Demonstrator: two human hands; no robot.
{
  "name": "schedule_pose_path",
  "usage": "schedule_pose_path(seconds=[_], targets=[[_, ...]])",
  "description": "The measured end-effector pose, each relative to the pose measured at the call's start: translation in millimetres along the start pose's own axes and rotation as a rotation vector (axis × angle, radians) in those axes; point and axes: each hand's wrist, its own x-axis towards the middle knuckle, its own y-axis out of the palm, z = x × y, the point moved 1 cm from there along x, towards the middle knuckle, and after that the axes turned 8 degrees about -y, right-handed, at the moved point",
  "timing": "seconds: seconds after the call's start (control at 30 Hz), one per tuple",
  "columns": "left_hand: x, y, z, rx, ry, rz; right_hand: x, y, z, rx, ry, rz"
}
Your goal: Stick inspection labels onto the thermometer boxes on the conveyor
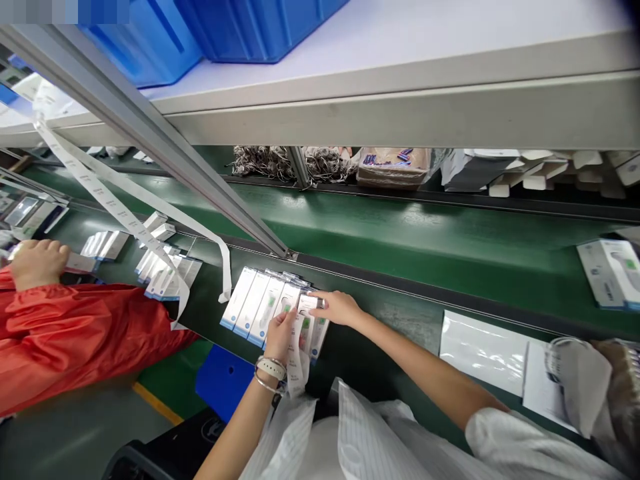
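Observation:
Several slim white boxes (249,307) with blue ends lie side by side in a slanted row on the dark green bench. My left hand (281,333), with a white watch and a bangle at the wrist, pinches a strip of printed white labels (297,365) that hangs down towards my lap. My right hand (336,308) reaches in from the right, its thumb and fingers closed at the upper end of a box (307,305) near the row's right end. The hands are close together over the boxes, without visibly touching.
A metal post (165,143) slants down to the bench behind the row. Overhead is a shelf (380,107) with blue bins (235,30). A long label strip (107,200) hangs left, near a person's red sleeve (80,333). White sheets (483,350) lie right; more boxes (607,273) sit on the green belt (400,233).

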Motion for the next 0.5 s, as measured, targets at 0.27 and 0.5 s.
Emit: schedule_pose_path(seconds=[0.27, 0.5], targets=[[-18.3, -130.2, -33.1, -0.064, 0.199, -0.241, -36.2, 29.7, 1.6, 0.407, 0.293, -0.564], [44.1, -220.2, -78.1, 0.036, 0.149, 0.150, -47.5, 100.4, 50.3, 1.229, 0.630, -0.575]])
